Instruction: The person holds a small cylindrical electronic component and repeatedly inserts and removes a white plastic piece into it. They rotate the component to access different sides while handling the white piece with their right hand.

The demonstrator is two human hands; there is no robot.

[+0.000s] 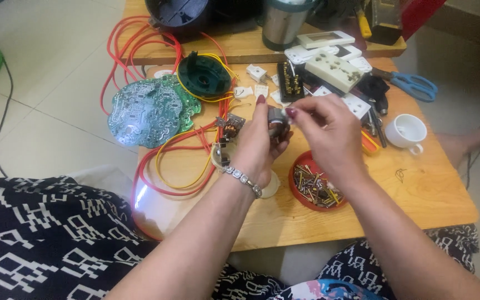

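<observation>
Small motor armature point(277, 123), held up over the middle of the low wooden table point(418, 194), gripped in the left hand point(256, 145) with fingers curled round it. Right hand point(329, 133) pinching at its top end, thumb and forefinger pressed together on something too small to tell. Fitting or freeing a tiny part, by the look of it. Red dish of screws point(313, 183) just beside the right wrist, toward the near edge. Next move likely calling for a steady pinch and a firm left grip.
</observation>
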